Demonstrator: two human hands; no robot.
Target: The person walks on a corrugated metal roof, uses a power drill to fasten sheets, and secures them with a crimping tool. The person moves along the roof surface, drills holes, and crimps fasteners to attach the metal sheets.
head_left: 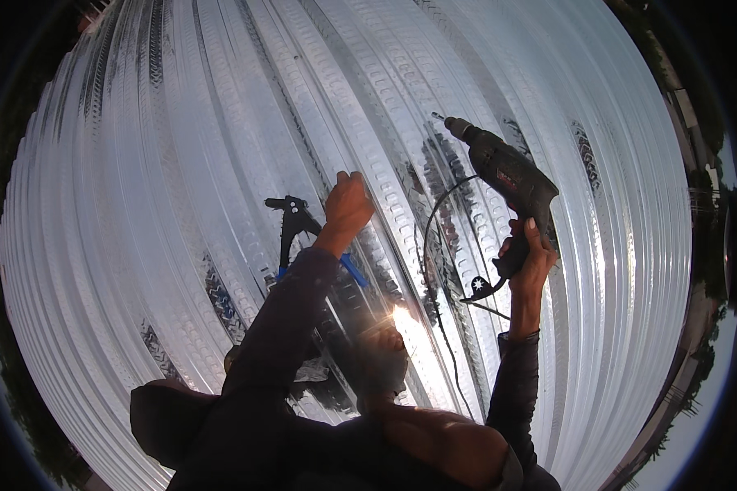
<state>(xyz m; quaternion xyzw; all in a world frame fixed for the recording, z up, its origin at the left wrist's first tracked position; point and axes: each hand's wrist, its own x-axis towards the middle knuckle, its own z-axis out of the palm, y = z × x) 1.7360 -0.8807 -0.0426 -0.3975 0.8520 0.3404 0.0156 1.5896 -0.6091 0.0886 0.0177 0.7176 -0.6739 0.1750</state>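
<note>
My right hand (pixel 534 260) is wrapped round the grip of a black corded power drill (pixel 512 170), whose bit points up and left, just over the metal. My left hand (pixel 349 204) is closed in a fist against a ridge of the shiny corrugated metal sheet (pixel 499 49). Whatever its fingers pinch, if anything, is hidden. Beside my left wrist a hand riveter (pixel 293 219) with a black head and blue handles lies on the sheet, partly covered by my forearm. The drill's black cord (pixel 427 245) loops down from the grip across the ridges.
Long raised ribs run from top to bottom over the whole sheet, which mirrors my arms and the tool. A bright sun glare (pixel 405 323) lies between my forearms. Beyond the right edge, dark greenery and rooftops (pixel 684 106) show far off.
</note>
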